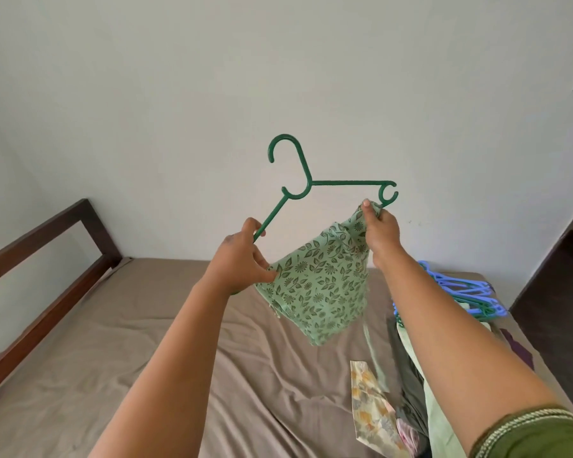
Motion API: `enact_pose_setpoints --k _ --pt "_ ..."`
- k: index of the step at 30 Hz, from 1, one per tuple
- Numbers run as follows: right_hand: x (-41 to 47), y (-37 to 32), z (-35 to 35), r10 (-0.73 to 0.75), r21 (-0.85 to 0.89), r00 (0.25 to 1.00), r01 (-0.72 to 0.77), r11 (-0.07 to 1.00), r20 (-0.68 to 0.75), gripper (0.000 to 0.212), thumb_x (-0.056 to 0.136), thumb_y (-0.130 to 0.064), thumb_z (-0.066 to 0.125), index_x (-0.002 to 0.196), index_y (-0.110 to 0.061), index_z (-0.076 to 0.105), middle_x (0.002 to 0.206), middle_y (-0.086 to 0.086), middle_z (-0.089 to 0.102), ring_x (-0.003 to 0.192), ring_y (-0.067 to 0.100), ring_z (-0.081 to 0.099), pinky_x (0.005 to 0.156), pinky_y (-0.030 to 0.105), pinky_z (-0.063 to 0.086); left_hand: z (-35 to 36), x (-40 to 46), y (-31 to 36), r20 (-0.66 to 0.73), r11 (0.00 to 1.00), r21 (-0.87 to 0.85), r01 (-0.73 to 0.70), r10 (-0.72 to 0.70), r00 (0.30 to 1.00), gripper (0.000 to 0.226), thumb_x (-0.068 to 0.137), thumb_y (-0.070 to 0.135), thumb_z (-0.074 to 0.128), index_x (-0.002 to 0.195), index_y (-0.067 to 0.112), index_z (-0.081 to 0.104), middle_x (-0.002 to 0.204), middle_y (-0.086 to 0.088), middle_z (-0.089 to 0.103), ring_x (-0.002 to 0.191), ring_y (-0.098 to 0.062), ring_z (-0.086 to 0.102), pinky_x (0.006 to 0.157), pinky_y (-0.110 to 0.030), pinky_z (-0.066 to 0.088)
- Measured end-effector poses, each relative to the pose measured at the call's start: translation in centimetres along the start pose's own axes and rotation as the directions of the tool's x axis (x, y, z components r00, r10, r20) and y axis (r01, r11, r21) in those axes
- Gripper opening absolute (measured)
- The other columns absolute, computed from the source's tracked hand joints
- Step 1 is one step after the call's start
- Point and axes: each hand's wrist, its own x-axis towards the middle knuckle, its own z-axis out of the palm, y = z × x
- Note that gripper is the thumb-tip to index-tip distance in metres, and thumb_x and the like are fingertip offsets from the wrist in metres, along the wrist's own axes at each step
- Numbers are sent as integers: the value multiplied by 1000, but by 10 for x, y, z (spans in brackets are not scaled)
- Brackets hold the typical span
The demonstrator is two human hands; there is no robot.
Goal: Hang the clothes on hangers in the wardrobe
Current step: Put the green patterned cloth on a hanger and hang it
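A dark green plastic hanger (pixel 308 183) is held up in front of the wall, hook upward. My left hand (pixel 242 259) grips its left arm and pinches one edge of a light green leaf-print garment (pixel 321 289). My right hand (pixel 379 229) grips the garment's upper corner right beside the hanger's right end. The cloth hangs slack between both hands, above the bed. The wardrobe is out of view.
A bed with a brown sheet (pixel 146 342) lies below, with a dark wooden frame (pixel 47 246) on the left. At the right lie several blue and green hangers (pixel 460 292) and a pile of clothes (pixel 407 391). A dark doorway (pixel 563 276) is at far right.
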Motion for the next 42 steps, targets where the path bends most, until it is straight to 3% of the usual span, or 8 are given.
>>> enact_pose_setpoints --k 5,10,15,18,26,32,39,42 --pt "11 20 -17 87 -156 990 -104 982 -112 52 95 -55 46 114 -7 57 103 4 60 96 24 57 81 33 45 -4 3 9 108 998 -41 -38 42 993 63 63 15 82 108 22 39 69 4 70 50 6 51 50 -11 37" --pt "9 58 -34 289 -81 947 -302 950 -140 58 91 -55 52 126 -9 48 121 7 57 112 28 55 97 43 46 14 4 7 115 984 -165 -73 93 989 62 51 50 91 77 16 46 59 9 52 55 -8 39 54 -21 32" --pt "-31 57 -43 -195 -361 816 -18 932 -545 59 91 -45 60 129 -4 42 129 18 41 117 34 44 93 36 36 36 3 -3 80 973 -209 -97 116 990 54 72 27 84 66 18 31 55 7 30 50 -8 21 49 -21 21" --pt "-60 61 -30 -406 -471 879 256 844 -249 42 89 -48 61 97 -9 50 90 3 52 78 18 50 67 28 40 46 4 -3 109 982 -171 -83 102 989 53 70 22 84 66 18 32 56 6 32 53 -12 23 51 -24 23" --pt "-61 42 -12 72 -639 984 51 768 164 37 87 -42 66 77 -8 61 67 0 57 63 15 52 60 25 40 47 0 -2 98 986 -138 -93 107 989 52 70 19 83 66 18 32 57 6 33 53 -13 24 50 -22 22" --pt "-47 12 -24 382 179 855 -462 869 350 8 94 -8 57 87 -4 58 95 16 67 82 25 67 75 34 54 33 4 -7 36 988 -93 -124 128 991 52 70 18 82 66 18 30 58 5 30 54 -14 23 49 -20 20" --pt "-31 15 -26 204 42 968 -212 976 148 29 85 -1 67 106 -14 53 104 8 63 88 19 64 68 28 52 28 7 -9 -13 987 -139 -79 78 997 55 68 21 86 67 17 30 59 5 30 54 -12 22 47 -20 19" --pt "-28 24 -29 -113 -476 985 38 879 -131 34 85 -6 63 112 -20 50 121 5 54 100 23 56 76 33 47 26 8 -10 -29 981 -187 -59 55 998 59 66 21 87 65 18 28 57 7 27 50 -9 20 46 -19 18"
